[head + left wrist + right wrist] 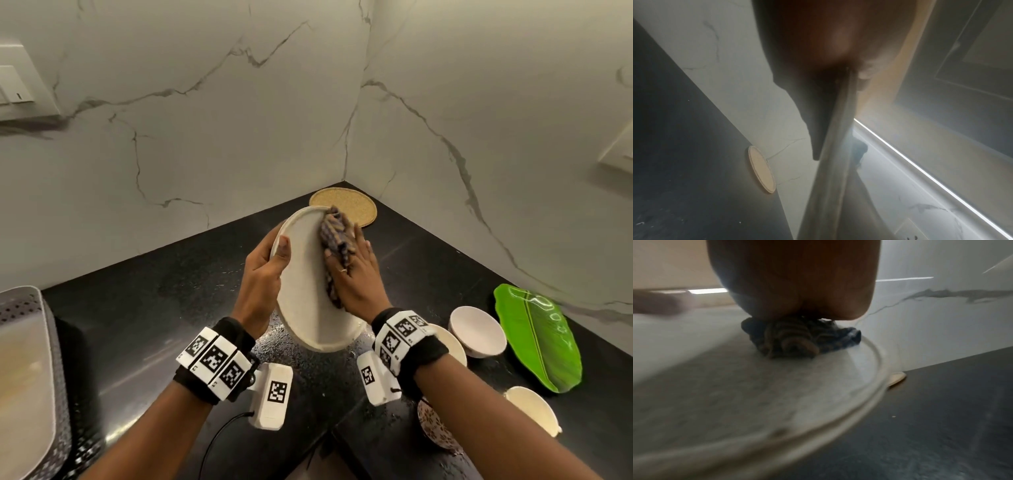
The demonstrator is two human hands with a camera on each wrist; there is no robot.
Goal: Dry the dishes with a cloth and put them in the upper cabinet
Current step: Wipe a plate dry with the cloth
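Two hands engaged on one dish, over a black speckled stone countertop.

Item: pale speckled-white oval plate, tilted on edge above the counter. Left hand grips its left rim: thumb lies over the face, the other fingers are curled behind the back. In the left wrist view the plate shows edge-on as a blurred band.

Item: crumpled blue-and-tan striped cloth, bunched against the upper right of the plate's face. Right hand presses it to the plate with fingers extended and spread over the fabric; a ring sits on one finger. In the right wrist view the cloth lies squeezed between palm and plate surface. Whether any finger hooks round the cloth cannot be told.

Beyond the fingertips: round woven tan mat, flat in the counter corner against the white veined marble wall.

Right of the right wrist: white round bowl; green leaf-shaped platter; a second white bowl; a patterned bowl partly hidden under the forearm.

Far left of the left wrist: perforated grey metal tray.
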